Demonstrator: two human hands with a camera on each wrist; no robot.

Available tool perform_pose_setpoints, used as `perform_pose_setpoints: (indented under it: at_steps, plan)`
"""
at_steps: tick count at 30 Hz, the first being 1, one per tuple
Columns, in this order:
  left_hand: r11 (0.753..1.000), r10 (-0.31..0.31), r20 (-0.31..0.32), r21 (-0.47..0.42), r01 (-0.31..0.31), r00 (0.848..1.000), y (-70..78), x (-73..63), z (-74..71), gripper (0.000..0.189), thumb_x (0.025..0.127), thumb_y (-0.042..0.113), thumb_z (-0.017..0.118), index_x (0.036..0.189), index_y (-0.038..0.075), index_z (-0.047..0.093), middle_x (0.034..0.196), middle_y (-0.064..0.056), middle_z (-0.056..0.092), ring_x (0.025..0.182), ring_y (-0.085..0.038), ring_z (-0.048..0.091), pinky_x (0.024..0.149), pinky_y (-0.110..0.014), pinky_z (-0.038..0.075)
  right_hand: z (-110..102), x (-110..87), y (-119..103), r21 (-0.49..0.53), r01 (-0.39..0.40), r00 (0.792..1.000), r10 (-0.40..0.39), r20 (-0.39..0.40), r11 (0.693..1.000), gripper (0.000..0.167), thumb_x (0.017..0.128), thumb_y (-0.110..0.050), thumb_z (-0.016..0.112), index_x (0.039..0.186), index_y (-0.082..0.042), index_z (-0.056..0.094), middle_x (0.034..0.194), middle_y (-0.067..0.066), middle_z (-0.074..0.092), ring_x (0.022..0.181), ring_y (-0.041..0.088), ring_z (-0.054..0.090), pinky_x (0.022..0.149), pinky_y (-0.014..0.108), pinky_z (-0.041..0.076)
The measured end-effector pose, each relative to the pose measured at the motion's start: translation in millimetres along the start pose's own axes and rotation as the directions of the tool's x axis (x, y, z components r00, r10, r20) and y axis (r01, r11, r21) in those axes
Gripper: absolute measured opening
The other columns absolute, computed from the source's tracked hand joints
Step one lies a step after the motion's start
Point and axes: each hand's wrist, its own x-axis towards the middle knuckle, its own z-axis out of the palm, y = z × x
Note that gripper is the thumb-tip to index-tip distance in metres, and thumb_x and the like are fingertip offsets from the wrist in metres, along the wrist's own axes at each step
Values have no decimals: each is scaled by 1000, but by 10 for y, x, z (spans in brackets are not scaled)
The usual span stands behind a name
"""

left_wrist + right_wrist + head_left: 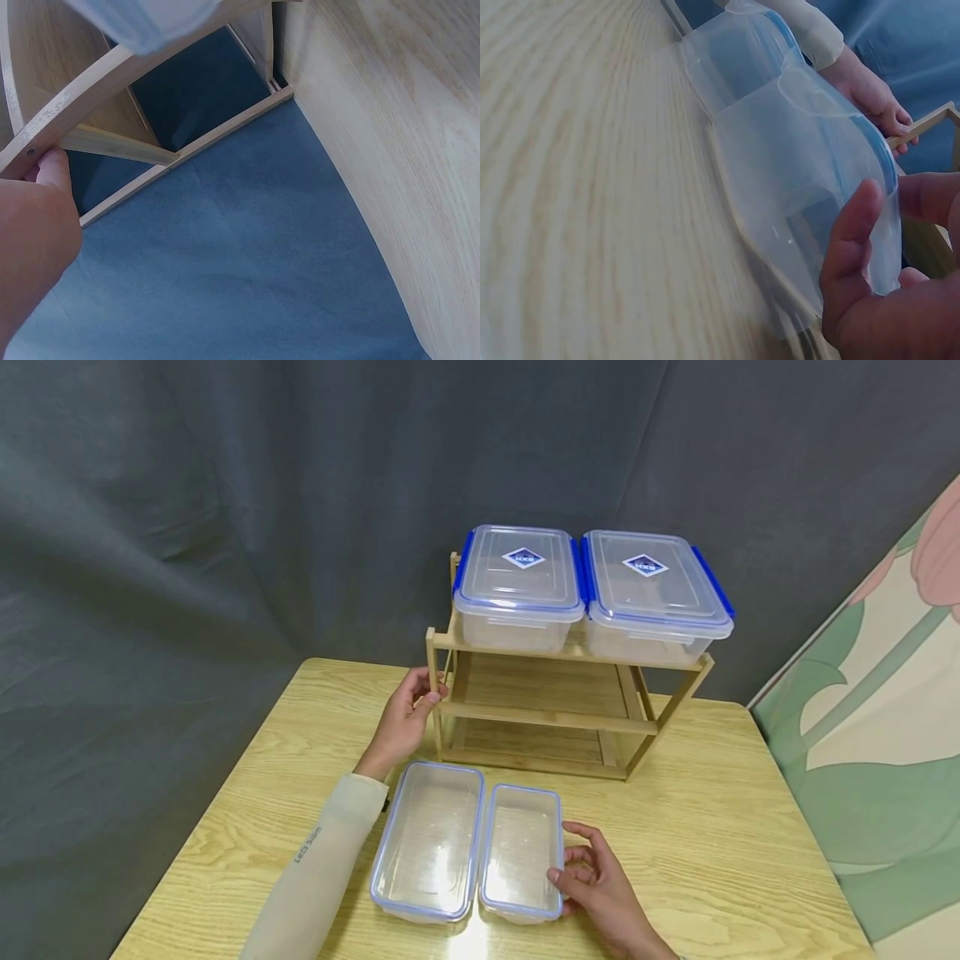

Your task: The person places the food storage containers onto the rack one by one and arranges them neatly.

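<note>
In the head view my left hand (pixel 408 714) grips the front left post of a light wooden rack (pixel 555 718). The left wrist view shows the thumb against that wooden post (pixel 75 97), the other fingers mostly hidden. On the table in front of the rack, two clear plastic food containers with light-blue rims lie side by side. The larger container (pixel 431 843) is on the left, the smaller container (pixel 522 852) on the right. My right hand (pixel 600 889) holds the smaller one's right edge, thumb over the rim and fingers along the outside wall.
Two lidded clear containers with blue clips, a left one (pixel 517 581) and a right one (pixel 652 585), stand on the rack's top shelf. A wood-grain table (pixel 720 860) bears everything. Dark cloth (pixel 337 510) hangs behind, and a floral panel (pixel 885 735) stands at the right.
</note>
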Motion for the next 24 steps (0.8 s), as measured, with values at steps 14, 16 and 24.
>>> perform_pose_setpoints:
  at_steps: [14, 16, 24]
  plan:
    - [999, -12, -12, 30, 13, 1000, -10, 1, 12, 31, 111, 13, 51, 141, 2, 55, 121, -17, 67, 117, -28, 64, 107, -52, 51, 46, -26, 25, 39, 16, 1000, -15, -27, 999, 74, 94, -2, 75, 156, -10, 36, 117, 11, 53, 87, 15, 71, 61, 32, 59]
    - [1000, -18, -10, 25, 18, 1000, -5, -1, 13, 31, 111, 13, 51, 141, 3, 54, 122, -17, 67, 118, -30, 63, 107, -53, 50, 54, -26, 25, 43, 22, 999, -20, -30, 999, 73, 94, -2, 75, 155, -9, 37, 117, 12, 54, 86, 15, 72, 61, 32, 59]
    - [999, -26, -15, 18, 26, 1000, -6, 6, 10, 31, 111, 14, 51, 140, 3, 56, 123, -19, 67, 120, -32, 63, 109, -54, 50, 44, -8, -10, 64, 53, 999, -53, -7, 997, 70, 95, -1, 72, 155, -6, 35, 117, 14, 54, 82, 14, 70, 60, 29, 58]
